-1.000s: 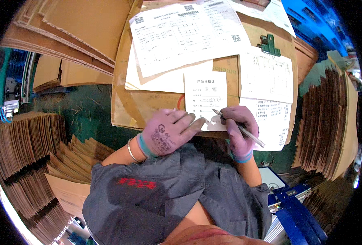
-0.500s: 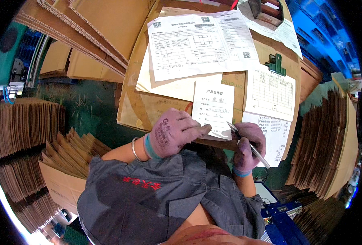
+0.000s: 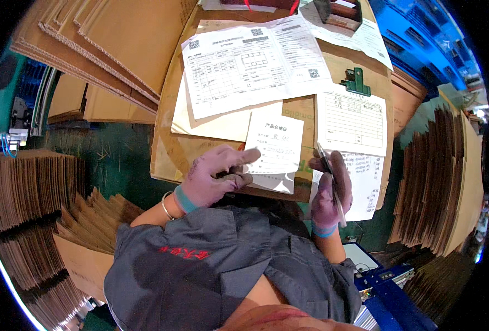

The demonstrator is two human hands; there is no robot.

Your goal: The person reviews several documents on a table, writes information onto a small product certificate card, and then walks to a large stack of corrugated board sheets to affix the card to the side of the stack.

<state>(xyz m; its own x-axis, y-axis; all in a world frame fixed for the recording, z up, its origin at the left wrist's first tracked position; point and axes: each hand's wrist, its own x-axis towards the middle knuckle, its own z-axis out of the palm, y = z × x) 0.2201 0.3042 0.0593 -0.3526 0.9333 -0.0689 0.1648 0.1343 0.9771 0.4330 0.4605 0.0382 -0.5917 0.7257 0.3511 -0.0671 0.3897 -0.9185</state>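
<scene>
A pen (image 3: 326,165) stands tilted in my right hand (image 3: 331,190), which is closed round it with the tip pointing up and away. This gloved hand is just right of a small printed slip (image 3: 275,144) with handwriting on it; the pen tip is clear of the slip. My left hand (image 3: 214,174), also gloved, reaches over the slip's left edge with index finger and thumb apart. Beneath the slip's lower edge another white sheet (image 3: 277,183) shows. Some of the left fingers are hidden under the hand.
A large printed form (image 3: 239,66) lies on the cardboard-topped surface (image 3: 167,157). To the right are a green clip (image 3: 356,81) on a ruled sheet (image 3: 352,124) and a dark box (image 3: 341,14). Cardboard stacks (image 3: 32,187) stand left and right (image 3: 429,182).
My right hand has drawn the pen away from the slip, and the pen now stands more upright. My left hand has lifted and spread its thumb and index finger. The view has shifted slightly.
</scene>
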